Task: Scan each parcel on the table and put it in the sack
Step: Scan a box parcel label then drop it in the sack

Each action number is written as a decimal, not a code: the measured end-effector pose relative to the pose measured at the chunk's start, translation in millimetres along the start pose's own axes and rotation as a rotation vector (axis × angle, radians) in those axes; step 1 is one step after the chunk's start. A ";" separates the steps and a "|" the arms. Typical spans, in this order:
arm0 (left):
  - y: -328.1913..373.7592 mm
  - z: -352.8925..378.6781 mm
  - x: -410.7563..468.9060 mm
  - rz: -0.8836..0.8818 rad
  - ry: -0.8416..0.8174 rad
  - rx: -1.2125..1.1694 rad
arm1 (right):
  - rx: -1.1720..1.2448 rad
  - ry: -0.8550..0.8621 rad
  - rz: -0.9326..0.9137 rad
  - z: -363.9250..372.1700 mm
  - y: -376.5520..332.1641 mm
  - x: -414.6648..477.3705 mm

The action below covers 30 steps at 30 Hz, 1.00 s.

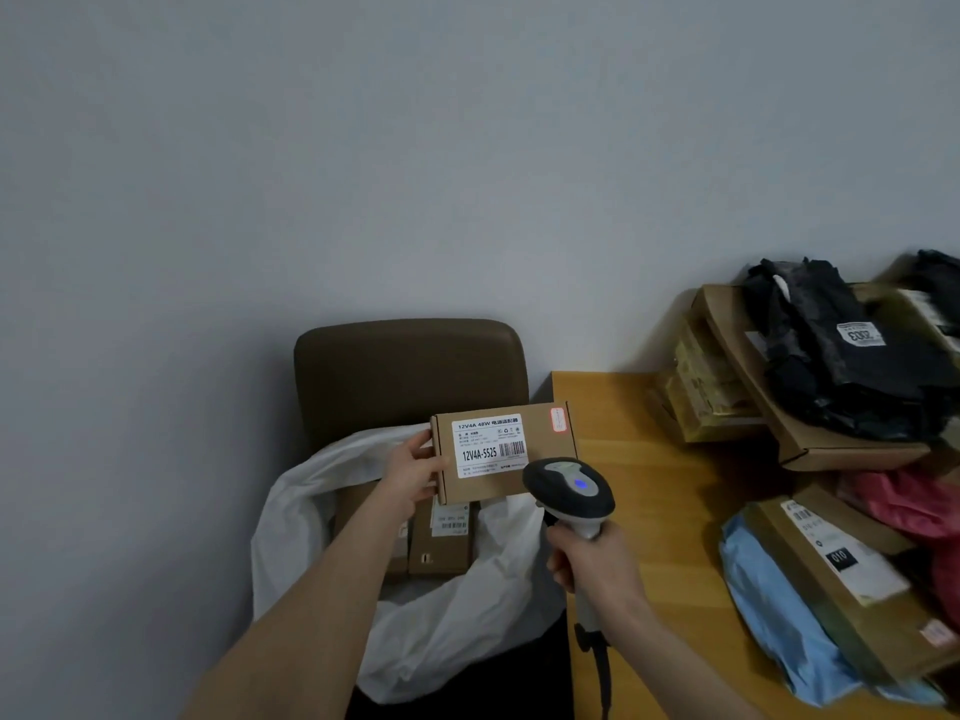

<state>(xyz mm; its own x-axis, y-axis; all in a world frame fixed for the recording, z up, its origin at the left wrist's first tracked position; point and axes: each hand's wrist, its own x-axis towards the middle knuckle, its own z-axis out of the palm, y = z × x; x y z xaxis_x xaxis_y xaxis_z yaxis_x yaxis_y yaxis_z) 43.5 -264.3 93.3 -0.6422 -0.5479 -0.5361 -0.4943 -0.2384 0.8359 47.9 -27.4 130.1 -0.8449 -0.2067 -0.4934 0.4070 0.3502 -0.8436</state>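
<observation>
The white label (488, 445) on the cardboard box (537, 439) reads "12V4A 48W" followed by Chinese characters on its top line. Below that, "12V4A-5525" stands in large print beside a barcode; the small print is too fine to read. A white tag (860, 335) on the black bag (831, 387) shows "2003" upside down. A black patch (837, 557) on the flat brown parcel (872, 636) says "010".

2 bare forearms, bare left hand (415, 478) and right hand (589, 561)
</observation>
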 end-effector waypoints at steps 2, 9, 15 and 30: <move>-3.2 -2.8 -0.3 -0.005 0.004 -0.011 | -0.016 -0.016 0.008 1.1 -1.5 -0.5; -12.6 -15.0 0.9 -0.027 0.022 -0.060 | 0.013 -0.050 0.031 11.4 -4.5 7.0; -43.9 -56.1 15.3 -0.069 0.145 -0.003 | 0.101 -0.020 0.064 35.9 -12.2 39.2; -166.3 -56.3 128.0 -0.091 0.219 0.380 | 0.023 0.057 0.207 99.0 66.2 153.3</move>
<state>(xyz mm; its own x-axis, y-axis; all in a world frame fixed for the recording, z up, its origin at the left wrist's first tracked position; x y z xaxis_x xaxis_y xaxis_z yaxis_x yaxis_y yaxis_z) 76.5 -339.9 -107.7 -0.4676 -0.7047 -0.5336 -0.7495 -0.0040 0.6620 -20.3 -126.4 -22.3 -0.7607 -0.0804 -0.6441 0.5808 0.3588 -0.7307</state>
